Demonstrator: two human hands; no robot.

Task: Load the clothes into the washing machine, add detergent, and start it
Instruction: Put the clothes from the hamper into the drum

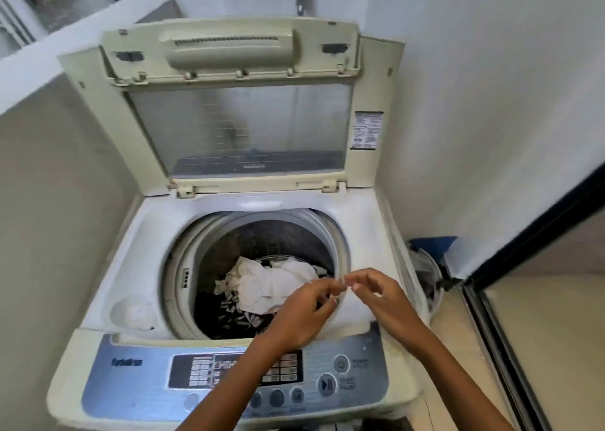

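Observation:
The top-loading washing machine (147, 234) stands with its lid (242, 129) raised. In the drum lie a crumpled white cloth (262, 286) and a dark patterned garment (232, 312). My left hand (304, 312) and my right hand (376, 296) hover over the drum's front right rim. Their fingers are curled and their fingertips meet in a pinch. Whether something small sits between the fingertips is too blurred to tell. The control panel (137, 375) with its play/pause button (326, 384) lies under my forearms. No detergent container is in view.
A round recess (132, 312) sits in the machine's top at the front left. A basket with a blue edge (429, 267) stands in the gap to the right of the machine. A dark-framed door (523, 234) is at the right and a wall is close on the left.

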